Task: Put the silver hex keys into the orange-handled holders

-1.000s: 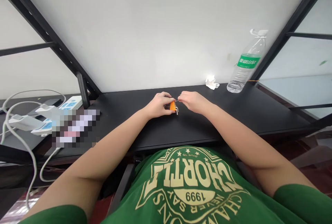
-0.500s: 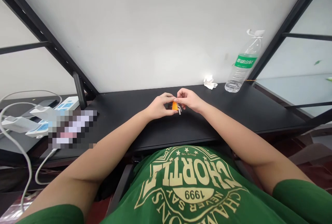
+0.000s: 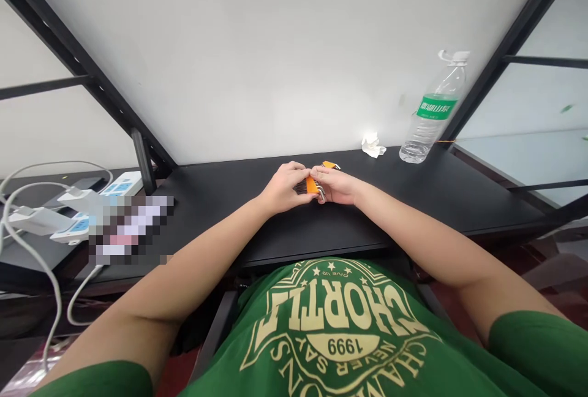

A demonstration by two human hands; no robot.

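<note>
A hex key set in an orange holder (image 3: 312, 185) is between my two hands just above the black desktop, its silver bent ends pointing right. My left hand (image 3: 285, 187) grips it from the left, fingers over the top and thumb below. From the right, my right hand (image 3: 337, 186) closes on the holder and the bent ends of the keys; some of its fingers are hidden beneath. Just behind my right hand lies a second orange piece (image 3: 329, 165) with metal ends, partly covered by the hand.
At the back right of the black desk (image 3: 413, 201) stands a clear plastic bottle (image 3: 434, 109), beside a crumpled tissue (image 3: 372, 145). On the left are a power strip (image 3: 122, 185), white cables (image 3: 27, 185) and a blurred-out phone-like object (image 3: 133, 228). Black frame bars rise on both sides.
My right hand has lowered and turned, its fingers now around the bent key ends. The second orange piece behind it has come into sight.
</note>
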